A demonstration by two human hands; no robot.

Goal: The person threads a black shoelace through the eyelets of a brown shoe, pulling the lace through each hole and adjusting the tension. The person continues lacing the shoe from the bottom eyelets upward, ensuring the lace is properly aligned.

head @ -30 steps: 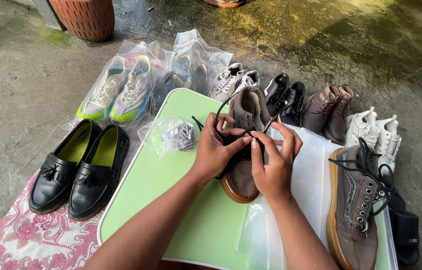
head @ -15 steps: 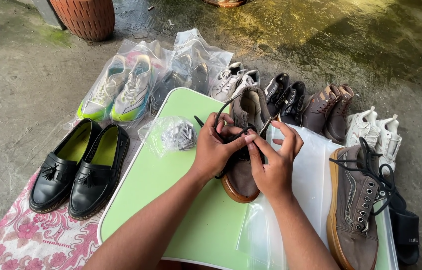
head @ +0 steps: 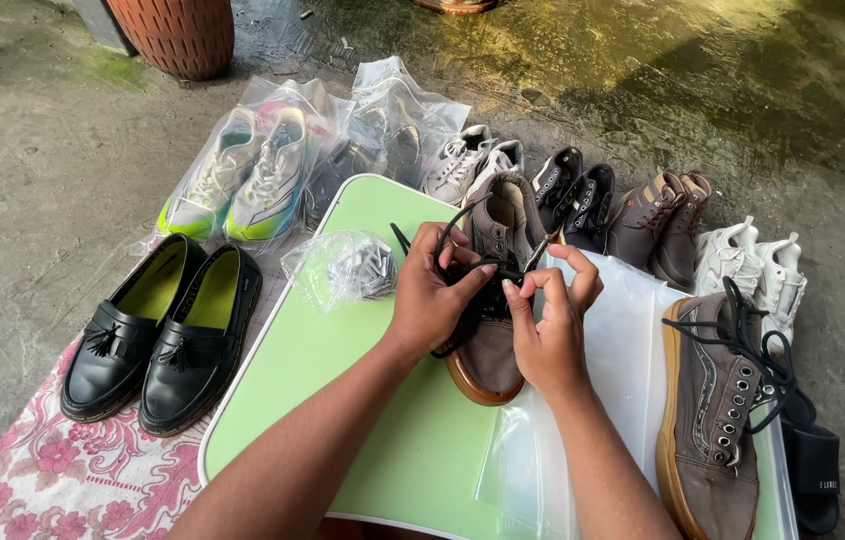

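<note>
A brown suede sneaker (head: 491, 355) with a tan sole lies on a light green table (head: 343, 380), toe toward me. My left hand (head: 435, 290) rests over its lacing area and pinches the black lace (head: 448, 232), which loops up above the fingers. My right hand (head: 548, 315) pinches the same lace's other end beside the sneaker's tongue. The matching brown sneaker (head: 713, 410) lies to the right with its black lace loose.
A clear plastic bag (head: 623, 330) lies under my right hand. A small bag of crumpled plastic (head: 343, 268) sits on the table's left. Black tassel loafers (head: 158, 325) stand on a floral cloth (head: 53, 480). Bagged and loose shoes line the far side on concrete. A black sandal (head: 811, 470) lies right.
Both hands stay on the sneaker; the fingers have shifted slightly along the black lace. The shoes around have not moved.
</note>
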